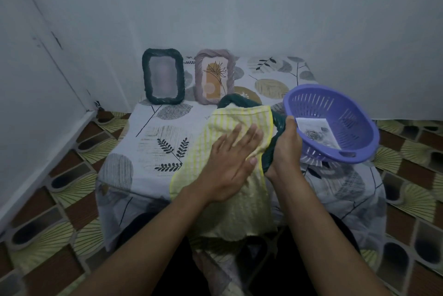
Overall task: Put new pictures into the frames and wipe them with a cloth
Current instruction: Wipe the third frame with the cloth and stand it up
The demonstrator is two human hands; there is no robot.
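Mid-wipe: pressing yellow-striped cloth (239, 211) over dark green woven frame (236, 100) at centre with flat left hand (230, 164), gripping its three o'clock edge with right hand (285, 152). Seemingly done — upright green woven frame (163, 76) at eleven, mauve woven frame (214, 76) at twelve. Remaining — grey rose print (316, 131) in purple plastic basket (354, 113), two o'clock.

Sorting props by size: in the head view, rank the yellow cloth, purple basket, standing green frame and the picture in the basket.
1. yellow cloth
2. purple basket
3. standing green frame (farther away, so true rank unsure)
4. picture in the basket
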